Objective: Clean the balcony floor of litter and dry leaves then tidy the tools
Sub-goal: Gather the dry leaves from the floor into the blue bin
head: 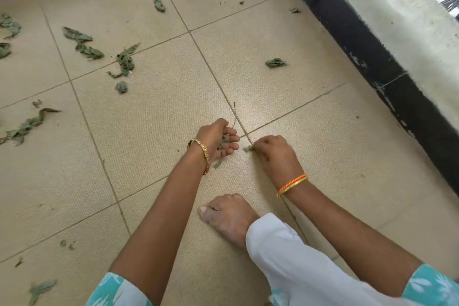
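The right hand point(273, 151) pinches a leaf scrap point(248, 148); beside it the left hand point(218, 139) cups gathered leaves point(221, 143). Beyond the left hand, many dry leaves point(124, 62) lie on the floor point(154, 131), so most cleaning remains.

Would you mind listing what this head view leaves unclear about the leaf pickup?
- Left hand: curled fingers hide how many leaf bits it holds.
- Right hand: motion blur obscures the scrap at its fingertips.
- Leaves at the left edge: cut off.
- Tools: none in view.
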{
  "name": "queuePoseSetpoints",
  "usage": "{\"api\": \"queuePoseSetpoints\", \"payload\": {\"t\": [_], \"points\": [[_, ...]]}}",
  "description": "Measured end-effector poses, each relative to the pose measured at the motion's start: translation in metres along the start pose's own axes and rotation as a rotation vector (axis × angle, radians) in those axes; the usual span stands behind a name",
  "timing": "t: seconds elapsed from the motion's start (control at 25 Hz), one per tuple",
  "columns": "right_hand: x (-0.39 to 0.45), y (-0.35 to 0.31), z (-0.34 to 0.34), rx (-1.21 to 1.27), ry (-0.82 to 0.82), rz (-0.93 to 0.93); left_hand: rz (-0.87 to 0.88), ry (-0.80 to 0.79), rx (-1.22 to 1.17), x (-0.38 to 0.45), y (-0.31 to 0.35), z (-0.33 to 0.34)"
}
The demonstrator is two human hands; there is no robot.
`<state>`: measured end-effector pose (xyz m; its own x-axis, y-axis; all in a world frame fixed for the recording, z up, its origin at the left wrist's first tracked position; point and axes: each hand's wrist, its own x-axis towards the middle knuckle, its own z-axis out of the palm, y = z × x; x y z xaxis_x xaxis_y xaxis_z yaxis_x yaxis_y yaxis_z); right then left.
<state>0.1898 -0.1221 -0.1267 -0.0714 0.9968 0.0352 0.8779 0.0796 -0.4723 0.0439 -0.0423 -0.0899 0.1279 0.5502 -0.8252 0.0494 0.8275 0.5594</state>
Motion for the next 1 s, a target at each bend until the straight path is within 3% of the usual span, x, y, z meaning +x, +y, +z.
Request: {"api": "queuePoseSetpoints", "payload": {"t": [0.12, 0.2, 0.32, 0.48, 0.6, 0.68, 0.92, 1.0], "points": [[0.027, -0.013, -0.029, 0.391, 0.07, 0.322, -0.058, -0.035, 0.032, -0.003, -0.003, 0.002], [0.043, -0.028, -0.041, 0.473, -0.039, 0.289, -0.096, -0.122, -0.048, -0.005, -0.006, 0.004], [0.056, -0.049, -0.04, 0.349, -0.274, 0.117, -0.118, -0.21, -0.285, -0.004, -0.006, 0.003], [0.075, -0.033, -0.034, 0.389, -0.109, 0.12, -0.092, -0.041, -0.389, 0.001, 0.003, -0.016], [0.073, -0.011, -0.008, 0.071, -0.319, -0.107, -0.062, 0.088, -0.373, 0.005, 0.006, -0.037], [0.062, -0.002, 0.011, -0.034, -0.26, -0.255, -0.052, 0.12, -0.355, 0.005, 0.005, -0.045], [0.066, -0.012, 0.018, -0.138, -0.119, -0.232, -0.031, 0.131, -0.351, 0.008, -0.001, -0.049], [0.068, -0.022, 0.012, -0.045, -0.149, -0.133, -0.009, 0.119, -0.332, 0.006, -0.005, -0.048]]}}
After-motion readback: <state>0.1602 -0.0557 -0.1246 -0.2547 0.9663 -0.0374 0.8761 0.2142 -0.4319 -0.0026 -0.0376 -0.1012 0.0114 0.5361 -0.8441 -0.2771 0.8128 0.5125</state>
